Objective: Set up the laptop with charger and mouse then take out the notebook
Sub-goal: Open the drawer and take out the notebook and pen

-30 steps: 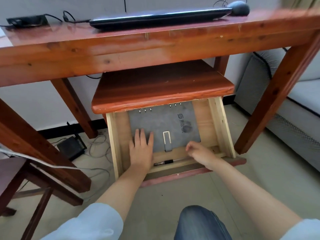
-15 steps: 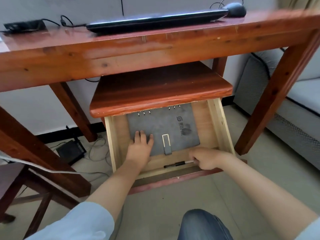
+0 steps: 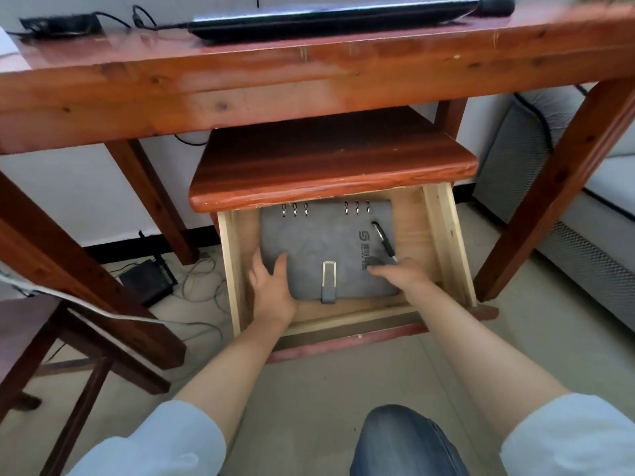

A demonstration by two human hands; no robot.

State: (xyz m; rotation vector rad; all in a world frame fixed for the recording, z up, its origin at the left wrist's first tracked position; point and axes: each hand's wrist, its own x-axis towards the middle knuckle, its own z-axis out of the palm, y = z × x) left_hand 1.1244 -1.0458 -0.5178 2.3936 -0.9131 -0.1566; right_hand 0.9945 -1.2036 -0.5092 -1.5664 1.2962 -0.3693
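A grey ring-bound notebook (image 3: 323,242) with a clasp lies flat in the open wooden drawer (image 3: 443,242). My left hand (image 3: 271,286) grips its lower left edge, thumb on the cover. A black pen (image 3: 384,241) lies slanted on the cover's right side. Its silver tip meets the fingers of my right hand (image 3: 402,274), which rests on the notebook's lower right corner. On the desk above lie the closed black laptop (image 3: 330,15), the mouse (image 3: 494,4) at its right and the charger brick (image 3: 56,24) at the left, its cable (image 3: 144,20) running to the laptop.
A red-brown wooden top (image 3: 330,163) overhangs the back of the drawer. Desk legs stand on either side. A router (image 3: 147,280) and loose cables lie on the floor at left, near a dark chair (image 3: 34,338). A grey sofa (image 3: 584,235) is at right. My knee (image 3: 405,441) is below.
My right hand has carried the pen from the drawer's front strip up onto the notebook's cover. My left hand has slid from flat on the cover to the notebook's left edge.
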